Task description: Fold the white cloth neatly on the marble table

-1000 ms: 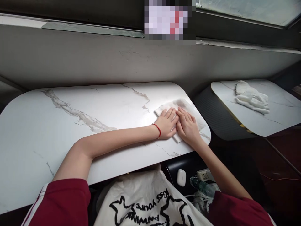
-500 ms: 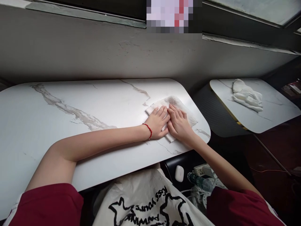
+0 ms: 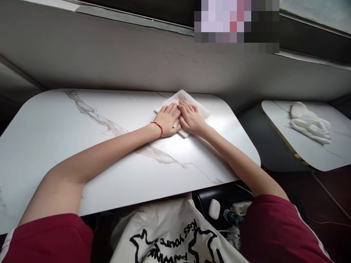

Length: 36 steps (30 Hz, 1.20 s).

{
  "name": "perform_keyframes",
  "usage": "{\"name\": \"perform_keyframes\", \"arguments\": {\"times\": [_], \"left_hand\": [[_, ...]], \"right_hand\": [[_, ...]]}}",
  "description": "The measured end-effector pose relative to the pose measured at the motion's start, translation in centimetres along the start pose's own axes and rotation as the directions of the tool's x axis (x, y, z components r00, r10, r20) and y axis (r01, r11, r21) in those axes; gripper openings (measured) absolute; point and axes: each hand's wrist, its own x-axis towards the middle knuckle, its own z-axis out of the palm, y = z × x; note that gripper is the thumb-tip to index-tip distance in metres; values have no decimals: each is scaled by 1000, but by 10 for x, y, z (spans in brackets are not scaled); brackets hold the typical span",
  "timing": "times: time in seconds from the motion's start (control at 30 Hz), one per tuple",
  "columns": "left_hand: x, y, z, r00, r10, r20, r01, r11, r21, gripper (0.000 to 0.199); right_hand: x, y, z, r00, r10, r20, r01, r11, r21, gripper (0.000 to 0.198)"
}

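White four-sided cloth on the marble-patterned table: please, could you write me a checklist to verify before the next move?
1. Left bare hand, with red string bracelet, flat on the white four-sided cloth: ok.
2. Right bare hand flat on the same cloth, beside the left: ok.
3. Cloth kept back from the far edge of the white, grey-brown-veined table: not ok; its far corner reaches that edge.
4. Cloth not touching the plain grey wall: cannot tell.
5. Crumpled white cloth off this table: ok; it lies on the second white table.
6. Underside of the four-sided cloth clean: cannot tell; hidden.
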Motion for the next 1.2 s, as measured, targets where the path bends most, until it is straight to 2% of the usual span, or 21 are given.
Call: {"name": "perform_keyframes", "arguments": {"times": [0.13,0.27,0.4,0.47,0.6,0.7,0.83,0.97,1.1,1.17,1.2], "left_hand": [[0,-20,-4,999,-42,-7,42,999,12,67],[-4,-28,-4,998,-47,-28,48,999,5,67],[-11,-22,-2,998,-44,-38,45,999,20,66],[-17,-15,-1,999,-20,-46,21,1000,22,66],[-38,2,-2,996,84,-40,-85,996,-30,66],[-60,20,-6,980,194,-37,-196,976,-90,63],[-90,50,-11,954,299,-12,-297,943,-151,64],[-111,74,-14,933,360,13,-353,922,-159,61],[-112,74,-13,925,379,14,-372,915,-155,63],[-106,66,-12,933,359,15,-353,924,-145,65],[-102,61,-12,942,334,18,-329,935,-133,66]], "right_hand": [[24,-4,5,999,-28,-21,28,1000,14,55],[29,-6,8,999,-42,-20,42,999,22,55],[22,-12,3,998,-63,-29,63,998,10,53],[16,-22,-6,998,-62,-5,62,997,-52,50],[-1,-56,-37,987,34,156,7,966,-257,39],[-23,-84,-66,944,108,312,3,943,-333,32],[-54,-109,-93,856,145,497,47,934,-354,24],[-69,-116,-109,784,48,618,183,935,-304,22],[-59,-119,-122,697,10,717,242,938,-249,28],[-52,-120,-123,692,34,721,220,942,-255,29],[-48,-120,-121,705,44,708,204,943,-262,29]]}}
